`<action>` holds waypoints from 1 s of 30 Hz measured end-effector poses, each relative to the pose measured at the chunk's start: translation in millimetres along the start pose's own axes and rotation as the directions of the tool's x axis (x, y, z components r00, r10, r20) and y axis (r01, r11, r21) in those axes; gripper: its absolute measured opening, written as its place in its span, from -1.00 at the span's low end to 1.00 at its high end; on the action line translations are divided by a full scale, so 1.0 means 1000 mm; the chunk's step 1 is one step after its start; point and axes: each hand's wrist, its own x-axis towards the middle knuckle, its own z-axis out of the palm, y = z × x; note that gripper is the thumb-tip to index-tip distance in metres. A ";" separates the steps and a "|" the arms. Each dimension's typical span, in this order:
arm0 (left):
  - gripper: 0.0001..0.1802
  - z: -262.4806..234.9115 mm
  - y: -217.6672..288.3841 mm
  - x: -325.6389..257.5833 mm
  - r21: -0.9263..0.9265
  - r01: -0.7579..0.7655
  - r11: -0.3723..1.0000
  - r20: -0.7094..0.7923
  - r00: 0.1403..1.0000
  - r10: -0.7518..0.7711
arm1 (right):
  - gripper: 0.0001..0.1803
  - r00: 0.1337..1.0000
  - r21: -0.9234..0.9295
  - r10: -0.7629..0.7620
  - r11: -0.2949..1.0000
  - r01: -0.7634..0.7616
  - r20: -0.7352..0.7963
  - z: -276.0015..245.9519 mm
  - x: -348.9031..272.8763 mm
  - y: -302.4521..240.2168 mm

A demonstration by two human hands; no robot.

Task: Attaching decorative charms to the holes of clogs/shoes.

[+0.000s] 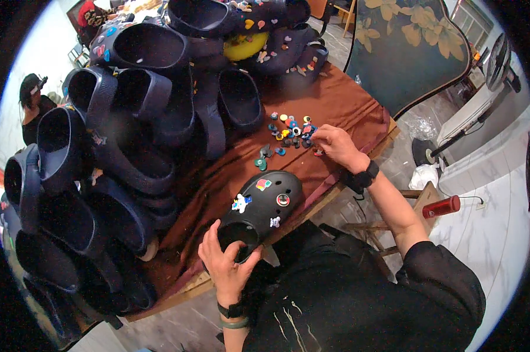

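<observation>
A black foam clog (pixel 259 206) lies at the table's near edge, its toe pointing away from me. Several small charms sit in its upper, among them a white figure charm (pixel 240 203) and a round red-rimmed charm (pixel 283 200). My left hand (pixel 225 264) grips the clog at the heel opening, thumb and fingers curled around the rim. Beyond the toe is a loose pile of colourful shoe charms (pixel 288 134). At the right side of that pile, my right hand (pixel 337 146) has its fingertips pinched together; whatever they hold is too small to tell.
Dark clogs (pixel 124 170) are heaped high along the left and far side, some with charms. A brown cloth (pixel 347 97) covers the table. To the right are a wooden stool (pixel 414 205), a red cylinder (pixel 441 207) and a fan (pixel 498 63). Another person (pixel 35 108) is at far left.
</observation>
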 end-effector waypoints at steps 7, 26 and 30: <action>-0.64 -0.002 0.002 0.001 0.004 -0.019 1.000 -0.021 1.000 0.019 | -0.69 0.998 -0.197 -0.059 0.978 0.062 0.022 0.013 0.005 -0.001; -0.63 -0.001 -0.002 0.000 -0.010 -0.026 1.000 -0.027 0.999 0.026 | -0.66 0.943 -0.138 -0.315 0.944 0.299 -0.109 0.012 -0.005 -0.016; -0.63 0.000 -0.003 -0.001 -0.015 -0.037 0.999 -0.030 0.999 0.037 | -0.66 0.968 0.139 -0.248 0.958 0.249 -0.020 0.011 -0.007 -0.032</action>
